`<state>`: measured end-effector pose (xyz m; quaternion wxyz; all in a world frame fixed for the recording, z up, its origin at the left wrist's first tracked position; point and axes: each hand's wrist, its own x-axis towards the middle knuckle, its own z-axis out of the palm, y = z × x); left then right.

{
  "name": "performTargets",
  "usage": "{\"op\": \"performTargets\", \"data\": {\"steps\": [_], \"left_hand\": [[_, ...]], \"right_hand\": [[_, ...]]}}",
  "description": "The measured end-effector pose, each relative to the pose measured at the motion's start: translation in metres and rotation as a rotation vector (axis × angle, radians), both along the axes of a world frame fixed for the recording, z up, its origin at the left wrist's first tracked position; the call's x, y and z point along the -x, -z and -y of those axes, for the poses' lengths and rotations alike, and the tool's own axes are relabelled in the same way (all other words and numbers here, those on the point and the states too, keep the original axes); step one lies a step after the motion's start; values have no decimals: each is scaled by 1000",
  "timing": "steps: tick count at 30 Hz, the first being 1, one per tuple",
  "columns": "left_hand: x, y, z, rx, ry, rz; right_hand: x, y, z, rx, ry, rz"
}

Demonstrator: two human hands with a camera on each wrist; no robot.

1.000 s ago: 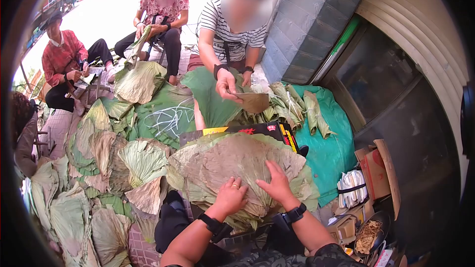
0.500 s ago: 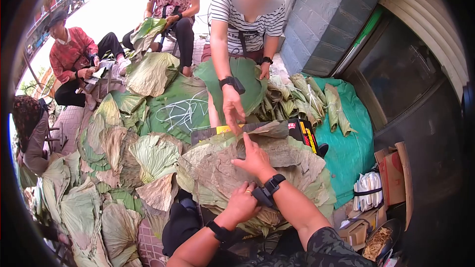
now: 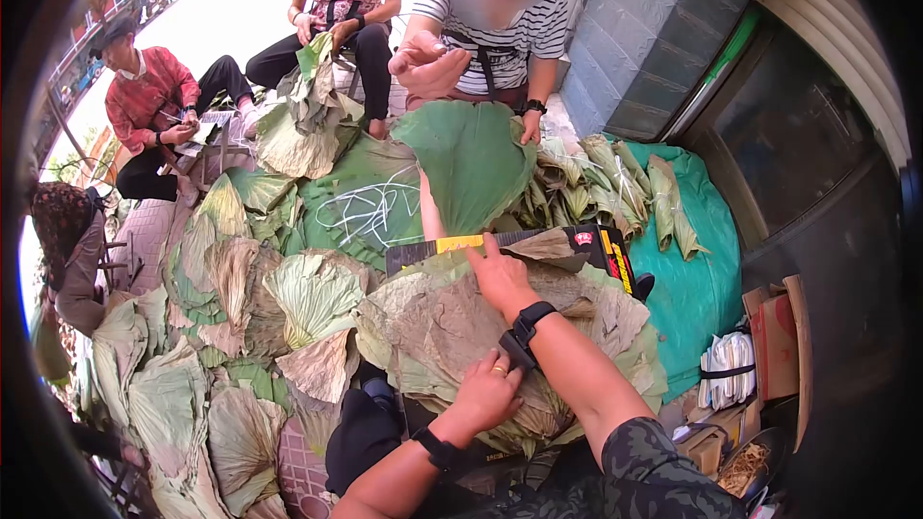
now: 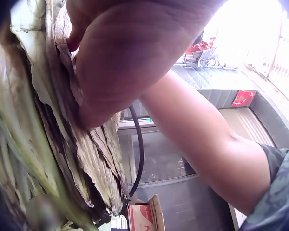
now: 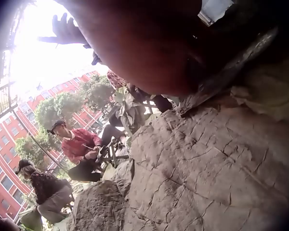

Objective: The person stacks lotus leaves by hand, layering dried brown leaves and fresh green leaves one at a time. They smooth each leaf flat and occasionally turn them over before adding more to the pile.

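Note:
A broad stack of dried lotus leaves (image 3: 423, 312), brown on top with paler green edges, lies in front of me. My left hand (image 3: 488, 389) rests on the near part of the stack; its fingertips are partly hidden. In the left wrist view the layered leaf edges (image 4: 43, 96) sit right against this hand (image 4: 120, 62). My right hand (image 3: 502, 279) reaches over the stack to its far edge, index finger extended. Beside it lies a small brown leaf piece (image 3: 543, 246). In the right wrist view the hand (image 5: 144, 48) is dark above the wrinkled top leaf (image 5: 192, 168).
Behind the stack is a black and yellow box (image 3: 613, 259). Opposite, a person in a striped shirt (image 3: 534, 29) holds a large green leaf (image 3: 471, 163). Tied leaf bundles (image 3: 615, 183) lie on green sheeting (image 3: 707, 221). White string (image 3: 370, 211) and more leaves (image 3: 168, 394) spread left.
My right hand has moved forward from the stack's middle to its far edge. The person opposite put a brown leaf piece onto the stack and drew that hand back, now empty. My left hand stays low.

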<state>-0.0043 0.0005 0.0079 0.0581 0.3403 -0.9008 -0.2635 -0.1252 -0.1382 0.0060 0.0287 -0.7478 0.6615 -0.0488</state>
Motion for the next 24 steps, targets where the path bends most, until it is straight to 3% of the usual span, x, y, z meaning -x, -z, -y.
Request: {"op": "performTargets", "data": {"steps": [4,6,12,14,15,17,18,19,22,23,24], "left_hand": [[-2,1,-1,-12,-7,-38],[-3,1,-1,-9,-8,-59],[2,-1,7,-34,-108,-257],[3,-4,15,-409,-143,-502],[6,-2,15,-406,-135,-509],[11,4,14,-1379,-316,-1047],[11,-4,17,-1686,-308,-1148],[10,-7,21,-1688,-296,-1148],[5,-7,29,-1998,275,-1606],[4,-5,30,-1998,283,-1602],[2,-10,30,-1894,-52,-1664]], "right_hand": [[13,18,6,-52,-18,-107],[18,17,2,76,-25,-51],[40,-50,-22,404,13,160],[41,-89,-44,540,-13,305],[38,-103,-57,546,-10,296],[31,-123,-87,653,-72,557],[27,-130,-102,638,-78,625],[23,-133,-118,624,-82,693],[15,-122,-154,547,-67,751],[14,-117,-163,513,-61,771],[13,-111,-169,516,-59,756]]}}
